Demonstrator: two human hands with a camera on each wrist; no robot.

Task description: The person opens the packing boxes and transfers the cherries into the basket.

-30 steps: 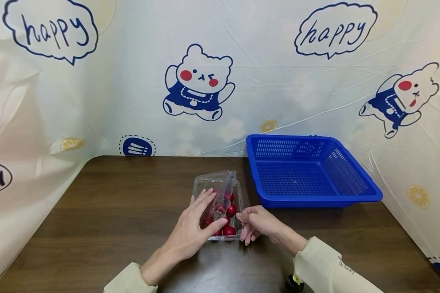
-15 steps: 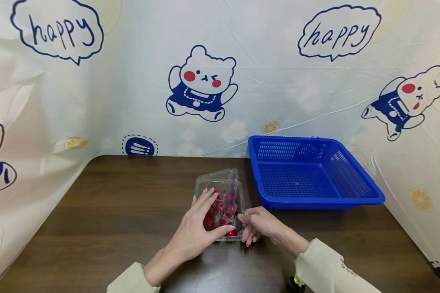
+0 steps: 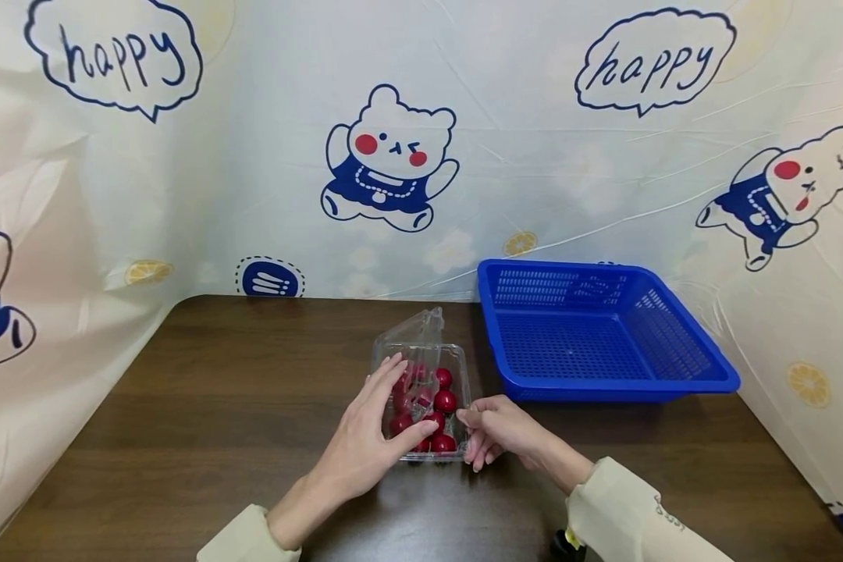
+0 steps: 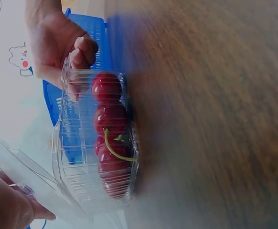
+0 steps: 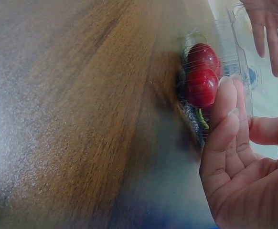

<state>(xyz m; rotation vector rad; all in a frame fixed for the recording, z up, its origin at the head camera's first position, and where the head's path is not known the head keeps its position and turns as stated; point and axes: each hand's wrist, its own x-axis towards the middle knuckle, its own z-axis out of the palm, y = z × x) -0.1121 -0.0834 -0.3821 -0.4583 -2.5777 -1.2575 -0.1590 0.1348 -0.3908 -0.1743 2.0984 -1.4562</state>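
Note:
A clear plastic clamshell box (image 3: 465,371) lies on the table with several dark red cherries (image 3: 445,402) in it. Its lid (image 3: 406,329) is raised at a slant. My left hand (image 3: 361,441) touches the lid, fingers and thumb spread; in the right wrist view its fingers (image 5: 272,45) look straight. My right hand (image 3: 502,429) pinches the box's right rim between thumb and curled fingers. Through the box wall in the left wrist view, a green stem (image 4: 114,151) shows among the cherries. The left palm is hidden in the head view.
A blue perforated plastic basket (image 3: 621,387) stands at the back right, beyond the right hand. Behind the dark wooden table (image 3: 253,375) hangs a printed curtain (image 3: 527,179). A small black object (image 3: 567,546) shows by the right sleeve.
Half a second ago the lid lay lower, over more of the cherries; now it is lifted and swung left, with the left hand shifted slightly left. The right hand keeps its grip.

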